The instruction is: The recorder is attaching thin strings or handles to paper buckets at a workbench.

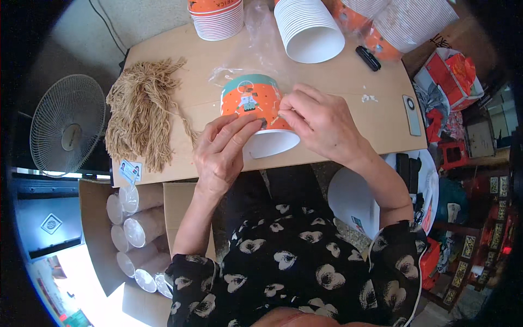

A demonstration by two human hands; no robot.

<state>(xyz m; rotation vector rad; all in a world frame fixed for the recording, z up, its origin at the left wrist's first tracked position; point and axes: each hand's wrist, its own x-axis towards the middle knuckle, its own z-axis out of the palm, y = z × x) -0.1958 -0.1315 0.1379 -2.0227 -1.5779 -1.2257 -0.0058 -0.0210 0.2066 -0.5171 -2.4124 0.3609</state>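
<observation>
An orange paper bucket (248,98) with a teal band and printed figures lies tilted on the table, its white mouth facing me. My left hand (220,152) steadies it, fingers laid over the left side near the rim. At the right side my right hand (324,122) is closed in a pinch, thumb and forefinger against the bucket wall. Between those fingertips something small and pale shows, too little of it to name. Left of the bucket lies a thick bundle of tan cords (143,111), with one strand trailing toward my left hand.
Stacked white buckets (310,38) and another stack (218,24) stand at the back, beside plastic-wrapped stacks (408,27). A black object (368,58), white scraps (369,98) and a card (130,171) lie on the table. A fan (70,131) and a carton (92,218) are left.
</observation>
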